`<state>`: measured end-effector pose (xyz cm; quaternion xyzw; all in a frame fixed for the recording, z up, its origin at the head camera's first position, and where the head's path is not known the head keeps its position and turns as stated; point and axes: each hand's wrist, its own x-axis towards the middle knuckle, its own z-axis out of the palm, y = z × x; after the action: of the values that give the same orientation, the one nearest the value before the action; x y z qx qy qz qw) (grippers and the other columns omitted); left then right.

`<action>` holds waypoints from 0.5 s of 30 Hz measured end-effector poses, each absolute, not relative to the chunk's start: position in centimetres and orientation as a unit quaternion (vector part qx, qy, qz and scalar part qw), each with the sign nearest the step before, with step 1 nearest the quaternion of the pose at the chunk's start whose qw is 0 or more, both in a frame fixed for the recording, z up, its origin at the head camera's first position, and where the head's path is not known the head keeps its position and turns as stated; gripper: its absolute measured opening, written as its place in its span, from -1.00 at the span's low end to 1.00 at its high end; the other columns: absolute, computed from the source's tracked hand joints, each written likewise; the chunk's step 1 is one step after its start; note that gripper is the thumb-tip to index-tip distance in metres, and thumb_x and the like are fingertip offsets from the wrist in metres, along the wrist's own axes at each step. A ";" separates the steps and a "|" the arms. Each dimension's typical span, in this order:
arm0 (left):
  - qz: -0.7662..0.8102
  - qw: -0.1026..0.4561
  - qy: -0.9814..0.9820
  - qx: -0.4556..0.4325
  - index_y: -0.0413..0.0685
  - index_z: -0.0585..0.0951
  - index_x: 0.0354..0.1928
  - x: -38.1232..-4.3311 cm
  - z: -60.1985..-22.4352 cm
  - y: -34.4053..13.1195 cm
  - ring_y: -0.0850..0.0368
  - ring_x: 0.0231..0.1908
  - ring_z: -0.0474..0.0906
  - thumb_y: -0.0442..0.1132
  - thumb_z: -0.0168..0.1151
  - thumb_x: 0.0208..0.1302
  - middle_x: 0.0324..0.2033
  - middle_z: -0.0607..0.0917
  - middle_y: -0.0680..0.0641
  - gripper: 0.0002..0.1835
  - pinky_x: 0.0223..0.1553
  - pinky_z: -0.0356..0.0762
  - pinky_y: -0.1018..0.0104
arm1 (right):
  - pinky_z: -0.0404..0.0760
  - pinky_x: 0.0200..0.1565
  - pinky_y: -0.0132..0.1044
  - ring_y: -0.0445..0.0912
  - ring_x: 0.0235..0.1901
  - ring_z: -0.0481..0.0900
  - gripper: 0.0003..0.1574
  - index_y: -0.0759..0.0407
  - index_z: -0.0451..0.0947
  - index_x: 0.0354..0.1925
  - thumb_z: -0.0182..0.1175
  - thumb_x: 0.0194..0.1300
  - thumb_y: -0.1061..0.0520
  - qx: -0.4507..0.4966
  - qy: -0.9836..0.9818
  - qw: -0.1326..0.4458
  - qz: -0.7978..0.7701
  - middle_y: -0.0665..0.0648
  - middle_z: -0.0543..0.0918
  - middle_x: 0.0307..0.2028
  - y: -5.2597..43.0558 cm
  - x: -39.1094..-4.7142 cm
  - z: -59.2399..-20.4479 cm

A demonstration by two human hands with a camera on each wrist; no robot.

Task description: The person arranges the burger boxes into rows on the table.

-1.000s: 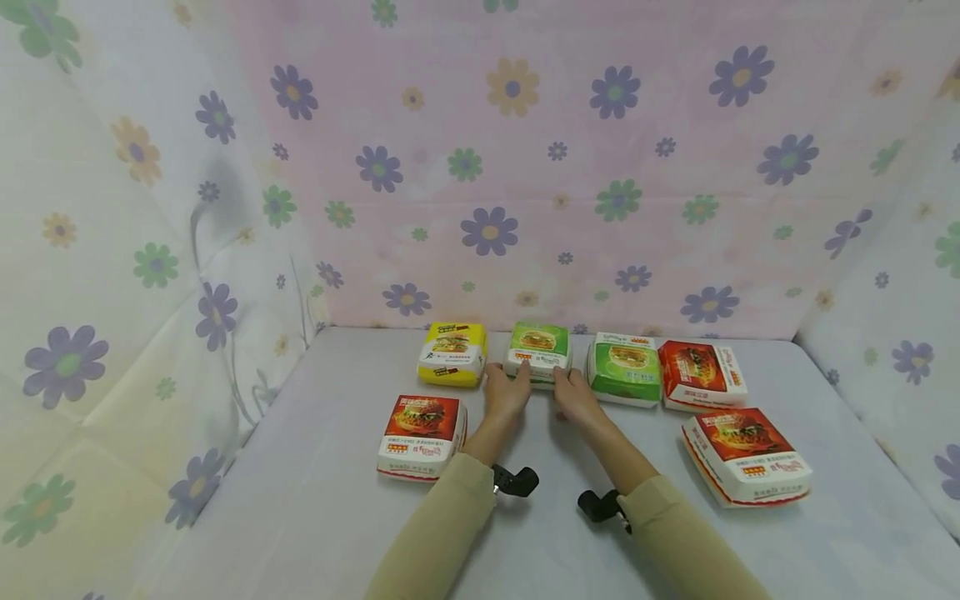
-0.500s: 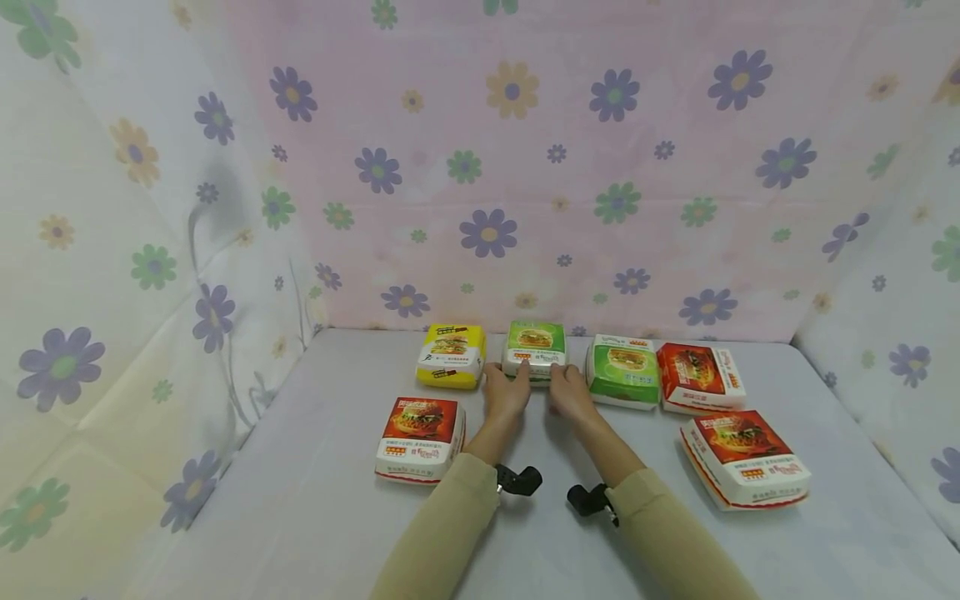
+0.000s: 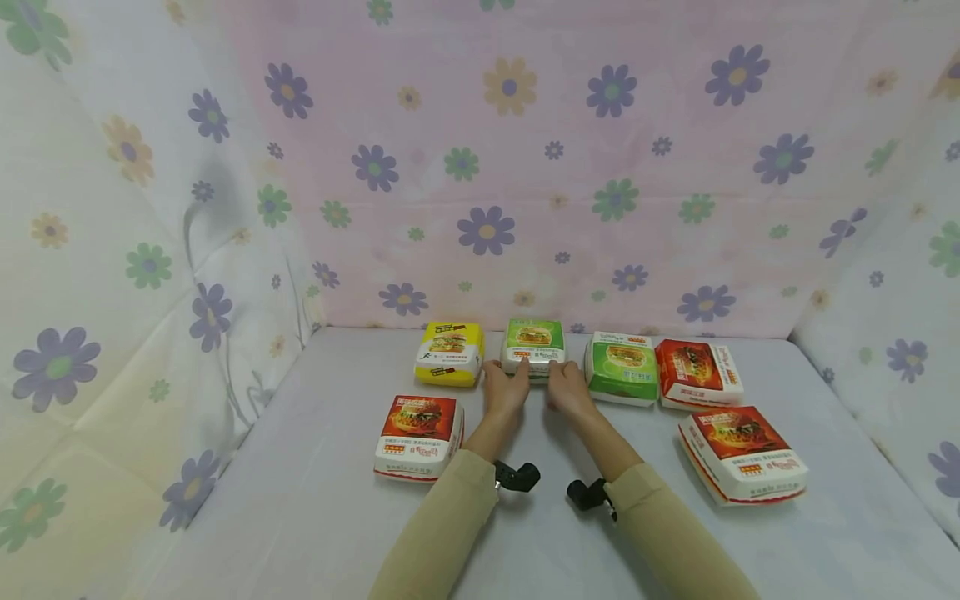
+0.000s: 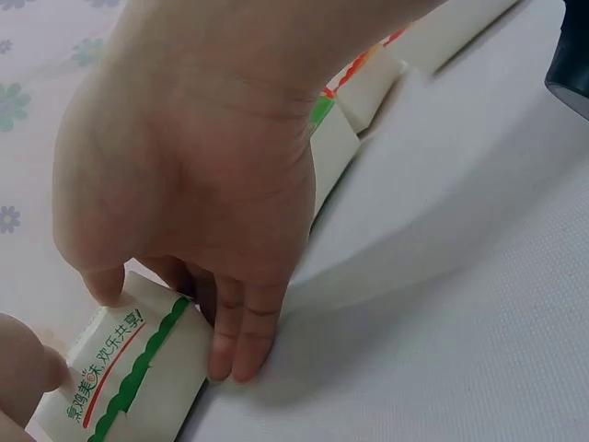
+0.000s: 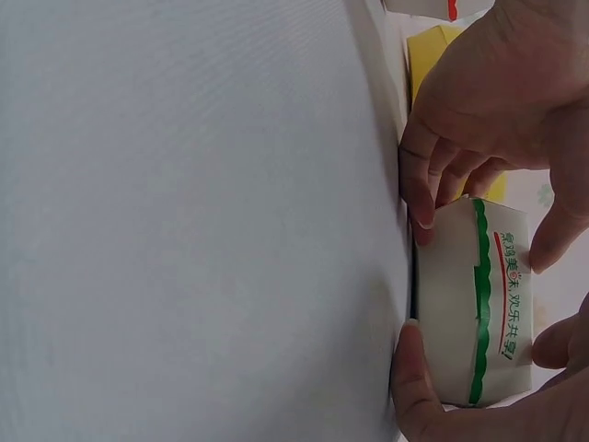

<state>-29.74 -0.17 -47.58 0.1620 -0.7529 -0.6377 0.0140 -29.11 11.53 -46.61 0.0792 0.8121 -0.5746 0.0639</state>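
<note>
A green-and-white burger box (image 3: 533,346) lies near the back wall, in the middle of a row of boxes. My left hand (image 3: 505,388) grips its left front corner, thumb on the lid edge and fingers low at the side. On the opposite corner, my right hand (image 3: 571,390) holds it the same way. In the left wrist view, the right hand (image 4: 198,184) shows large, with straightened fingers down by the table beside the burger box (image 4: 138,368). From the right wrist camera, the box's white front (image 5: 469,304), with a green wavy stripe, sits between both hands.
Left of it stands a yellow burger box (image 3: 450,354). To the right are another green burger box (image 3: 622,367) and a red one (image 3: 699,373). Nearer are two more red boxes, left (image 3: 420,437) and right (image 3: 744,456). A flowered cloth wall (image 3: 555,208) closes the back.
The held green burger box has shifted slightly left and back and now sits straighter. My right hand has moved left with it; the other boxes stay put.
</note>
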 end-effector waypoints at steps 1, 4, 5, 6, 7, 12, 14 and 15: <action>-0.637 0.013 -0.754 0.162 -0.29 0.14 0.47 -29.8 -47.6 -0.2 -0.20 0.46 0.21 0.05 0.18 0.49 0.45 0.26 -0.40 -0.23 0.43 0.25 -0.08 | 0.46 -0.21 -0.23 -0.02 -0.33 0.47 -0.38 0.45 0.29 0.21 -0.30 0.67 -0.08 0.076 0.814 0.062 -0.573 0.34 0.44 -0.03 11.5 -29.1 -46.6; -0.629 0.013 -0.761 0.157 -0.30 0.08 0.53 -29.7 -47.6 -0.3 -0.23 0.49 0.15 0.05 0.19 0.48 0.47 0.20 -0.42 -0.16 0.46 0.20 -0.08 | 0.45 -0.22 -0.22 0.01 -0.31 0.46 -0.37 0.48 0.29 0.20 -0.28 0.66 -0.08 0.065 0.823 0.054 -0.562 0.33 0.44 -0.08 11.5 -29.0 -46.5; -0.627 0.013 -0.764 0.155 -0.31 0.07 0.54 -29.7 -47.6 -0.4 -0.24 0.49 0.14 0.04 0.20 0.47 0.47 0.19 -0.44 -0.14 0.46 0.19 -0.08 | 0.44 -0.23 -0.22 0.02 -0.30 0.46 -0.36 0.49 0.29 0.20 -0.28 0.66 -0.08 0.062 0.828 0.053 -0.555 0.32 0.44 -0.12 11.5 -28.9 -46.4; -0.622 0.012 -0.768 0.152 -0.32 0.06 0.55 -29.6 -47.6 -0.4 -0.25 0.49 0.14 0.05 0.20 0.46 0.47 0.18 -0.45 -0.12 0.46 0.19 -0.08 | 0.44 -0.24 -0.22 0.02 -0.30 0.46 -0.35 0.51 0.27 0.21 -0.28 0.66 -0.08 0.059 0.833 0.050 -0.548 0.31 0.44 -0.15 11.5 -28.7 -46.3; -0.614 0.011 -0.775 0.149 -0.34 0.05 0.55 -29.5 -47.6 -0.4 -0.27 0.49 0.13 0.06 0.20 0.46 0.47 0.17 -0.47 -0.10 0.46 0.18 -0.09 | 0.44 -0.25 -0.21 0.03 -0.30 0.46 -0.34 0.52 0.26 0.22 -0.28 0.66 -0.08 0.056 0.838 0.049 -0.541 0.31 0.45 -0.19 11.5 -28.6 -46.3; -0.580 -0.011 -0.803 0.133 -0.43 0.00 0.54 -28.6 -47.4 -0.5 -0.34 0.47 0.13 0.09 0.19 0.45 0.46 0.12 -0.53 -0.04 0.45 0.19 -0.13 | 0.49 -0.18 -0.11 0.13 -0.20 0.48 -0.26 0.61 0.15 0.34 -0.25 0.64 -0.06 0.036 0.858 0.049 -0.510 0.37 0.48 -0.15 11.6 -27.6 -45.7; -0.570 -0.023 -0.812 0.127 -0.47 -0.01 0.53 -28.1 -47.4 -0.5 -0.37 0.47 0.13 0.09 0.19 0.45 0.45 0.11 -0.54 -0.03 0.45 0.20 -0.14 | 0.51 -0.11 -0.06 0.17 -0.12 0.48 -0.22 0.62 0.09 0.39 -0.23 0.64 -0.07 0.028 0.862 0.053 -0.503 0.42 0.47 -0.05 11.7 -27.1 -45.5; -0.564 -0.026 -0.817 0.122 -0.49 -0.01 0.52 -27.9 -47.4 -0.4 -0.38 0.46 0.13 0.08 0.19 0.46 0.44 0.12 -0.56 -0.03 0.44 0.21 -0.15 | 0.51 -0.08 -0.04 0.17 -0.08 0.48 -0.21 0.61 0.07 0.40 -0.23 0.65 -0.08 0.025 0.864 0.054 -0.501 0.42 0.46 -0.02 11.8 -26.8 -45.3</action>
<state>-27.86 -0.44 -47.35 0.1220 -0.8165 -0.5637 -0.0256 -26.85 11.81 -45.33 0.0247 0.8635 -0.5008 0.0543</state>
